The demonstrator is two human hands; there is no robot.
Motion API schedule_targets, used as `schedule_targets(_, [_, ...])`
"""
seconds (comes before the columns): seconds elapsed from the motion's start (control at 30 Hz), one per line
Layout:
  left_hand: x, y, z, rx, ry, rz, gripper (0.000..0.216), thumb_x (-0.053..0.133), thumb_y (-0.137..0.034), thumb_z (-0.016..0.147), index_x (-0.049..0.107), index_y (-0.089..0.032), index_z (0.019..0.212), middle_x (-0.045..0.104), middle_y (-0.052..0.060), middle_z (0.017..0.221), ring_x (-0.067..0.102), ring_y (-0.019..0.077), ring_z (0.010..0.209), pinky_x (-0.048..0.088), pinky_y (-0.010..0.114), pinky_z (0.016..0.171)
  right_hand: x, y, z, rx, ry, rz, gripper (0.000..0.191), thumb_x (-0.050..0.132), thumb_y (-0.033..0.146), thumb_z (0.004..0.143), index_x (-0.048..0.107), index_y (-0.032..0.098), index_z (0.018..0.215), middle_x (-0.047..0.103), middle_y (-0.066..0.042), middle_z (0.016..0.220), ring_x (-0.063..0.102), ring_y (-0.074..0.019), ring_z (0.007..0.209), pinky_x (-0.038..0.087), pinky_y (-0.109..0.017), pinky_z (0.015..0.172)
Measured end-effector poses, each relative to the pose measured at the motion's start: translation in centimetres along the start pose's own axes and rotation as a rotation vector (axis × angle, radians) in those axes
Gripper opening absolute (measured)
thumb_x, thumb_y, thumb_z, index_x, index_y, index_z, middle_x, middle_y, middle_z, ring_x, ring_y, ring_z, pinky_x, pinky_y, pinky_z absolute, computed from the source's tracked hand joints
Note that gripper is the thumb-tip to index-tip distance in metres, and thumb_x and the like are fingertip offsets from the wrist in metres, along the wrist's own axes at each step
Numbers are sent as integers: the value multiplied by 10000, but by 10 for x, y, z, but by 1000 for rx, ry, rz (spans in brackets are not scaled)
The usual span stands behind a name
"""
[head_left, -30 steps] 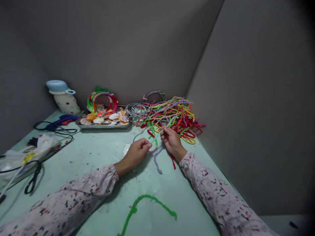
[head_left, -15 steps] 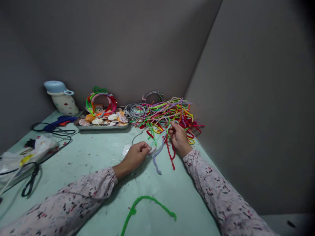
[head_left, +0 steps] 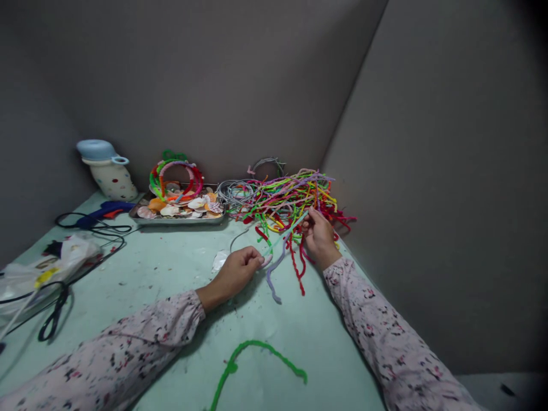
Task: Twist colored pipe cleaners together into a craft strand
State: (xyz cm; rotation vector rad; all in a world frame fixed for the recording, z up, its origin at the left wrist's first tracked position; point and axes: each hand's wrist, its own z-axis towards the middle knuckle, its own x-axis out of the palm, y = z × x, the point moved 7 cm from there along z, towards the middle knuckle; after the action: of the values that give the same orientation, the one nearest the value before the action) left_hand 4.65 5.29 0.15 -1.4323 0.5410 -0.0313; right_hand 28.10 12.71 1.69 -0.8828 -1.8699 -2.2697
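A mint-green pipe cleaner (head_left: pixel 283 233) stretches slantwise between my two hands. My left hand (head_left: pixel 240 271) pinches its lower end, and a pale pink piece (head_left: pixel 268 261) shows beside those fingertips. The upper end is between the thumb and fingers of my right hand (head_left: pixel 319 237), in front of a tangled pile of coloured pipe cleaners (head_left: pixel 295 194). Below the stretched piece a lavender pipe cleaner (head_left: pixel 274 279) lies on the table, with a red one (head_left: pixel 296 268) to its right. Nearer me lies a bent green pipe cleaner (head_left: pixel 252 343).
A metal tray (head_left: pixel 180 222) of seashells stands at the back, with pipe-cleaner rings (head_left: pixel 199 181) on it. Coiled grey wire (head_left: pixel 235 194) lies beside it. At left are a bottle (head_left: pixel 111 177), a blue glue gun (head_left: pixel 105 212), black cords (head_left: pixel 62 297) and a plastic bag (head_left: pixel 77 254).
My right hand has moved slightly to the right and up, drawing the mint-green pipe cleaner out longer. My left hand stays in place.
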Motion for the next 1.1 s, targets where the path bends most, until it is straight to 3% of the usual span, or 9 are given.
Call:
schedule_targets(0.4, [0, 0, 0, 13, 0, 11, 223, 498, -364, 820, 552, -169, 726, 432, -52, 555, 364, 89, 499, 259, 211, 476, -1, 3, 6, 264, 103, 116, 123, 651, 205, 695, 617, 152, 800, 450, 58, 531, 393, -43, 422, 307, -154, 363])
schedule_targets(0.73, [0, -5, 1, 55, 2, 34, 217, 486, -362, 839, 533, -172, 744, 419, -61, 559, 347, 84, 501, 250, 207, 481, -13, 24, 14, -23, 70, -337, 131, 636, 267, 739, 670, 141, 755, 520, 33, 520, 415, -35, 394, 285, -139, 342])
schedule_targets(0.97, [-1, 2, 3, 21, -16, 29, 212, 485, -358, 840, 525, -171, 746, 411, -67, 543, 354, 82, 492, 251, 203, 480, -17, 3, 18, 263, 101, -32, 99, 691, 207, 727, 609, 153, 735, 520, 50, 507, 435, -31, 392, 366, -115, 349])
schedule_targets(1.1, [-1, 3, 3, 18, -15, 12, 216, 488, -360, 841, 522, -172, 742, 420, -66, 543, 367, 82, 493, 259, 202, 485, -17, 0, 18, 347, 120, 81, 114, 683, 201, 752, 576, 162, 752, 512, 57, 503, 451, -35, 390, 379, -109, 344])
